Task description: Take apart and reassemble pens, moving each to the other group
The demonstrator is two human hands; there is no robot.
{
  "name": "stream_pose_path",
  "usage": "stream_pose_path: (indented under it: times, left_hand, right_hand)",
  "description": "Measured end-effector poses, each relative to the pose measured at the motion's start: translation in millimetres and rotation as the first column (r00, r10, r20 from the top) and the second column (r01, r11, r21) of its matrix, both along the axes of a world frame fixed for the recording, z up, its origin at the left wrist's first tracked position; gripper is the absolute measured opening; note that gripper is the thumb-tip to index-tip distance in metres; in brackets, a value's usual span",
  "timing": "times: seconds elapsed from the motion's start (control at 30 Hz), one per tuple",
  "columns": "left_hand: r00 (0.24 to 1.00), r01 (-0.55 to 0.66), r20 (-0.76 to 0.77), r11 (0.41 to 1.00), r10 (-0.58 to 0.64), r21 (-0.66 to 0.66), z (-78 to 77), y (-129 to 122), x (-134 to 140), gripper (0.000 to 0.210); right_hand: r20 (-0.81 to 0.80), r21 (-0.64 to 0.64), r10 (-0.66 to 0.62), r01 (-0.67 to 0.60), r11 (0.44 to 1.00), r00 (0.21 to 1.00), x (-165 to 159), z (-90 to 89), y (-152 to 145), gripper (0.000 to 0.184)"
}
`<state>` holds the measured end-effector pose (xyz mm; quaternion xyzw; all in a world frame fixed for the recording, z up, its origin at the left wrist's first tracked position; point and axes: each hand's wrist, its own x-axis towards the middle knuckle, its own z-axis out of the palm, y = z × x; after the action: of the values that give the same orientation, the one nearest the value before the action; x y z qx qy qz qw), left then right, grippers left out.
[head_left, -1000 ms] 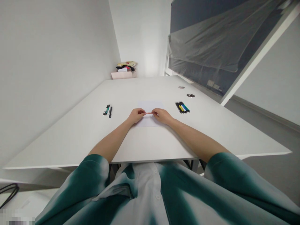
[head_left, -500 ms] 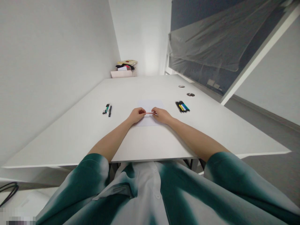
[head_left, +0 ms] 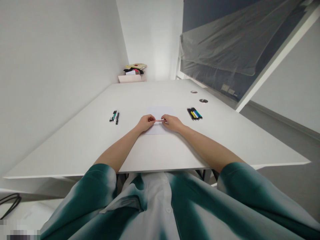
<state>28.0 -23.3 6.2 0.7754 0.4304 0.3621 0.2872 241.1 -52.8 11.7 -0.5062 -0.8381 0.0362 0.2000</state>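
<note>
Between my hands, a thin pinkish pen-like stick lies level, just over a sheet of white paper on the table. My left hand pinches its left end between thumb and fingers. The other end is in the closed fingers of my right hand, which hide part of it. Both hands rest low, over the paper's side edges.
Several pens lie on the white table to the left. A row of markers is at the right. Two round metal grommets sit farther back, and a box of items stands beyond the far edge.
</note>
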Motion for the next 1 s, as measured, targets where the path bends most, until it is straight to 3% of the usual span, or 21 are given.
stream_pose_path:
  times: [0.13,0.53,0.7,1.0]
  left_hand:
    - [1.000,-0.020,-0.007,1.000,0.020,0.013,1.1,-0.6,-0.2,0.011]
    - [1.000,-0.006,-0.020,1.000,0.007,0.021,-2.5,3.1,-0.7,0.010]
    - [1.000,-0.022,-0.014,1.000,0.022,0.018,-1.0,3.3,-1.3,0.010]
    - [0.998,-0.024,-0.049,0.999,0.026,0.035,2.3,1.5,-0.4,0.009]
  right_hand:
    - [0.019,0.013,0.013,-0.013,1.000,1.000,0.6,0.9,-0.1,0.024]
    - [0.020,-0.030,-0.033,0.034,0.999,0.999,-1.9,3.6,-0.8,0.034]
    - [0.036,0.007,-0.011,0.011,1.000,0.999,-0.7,4.2,-0.7,0.023]
    - [0.018,-0.013,-0.025,0.025,1.000,1.000,1.1,5.3,0.2,0.031]
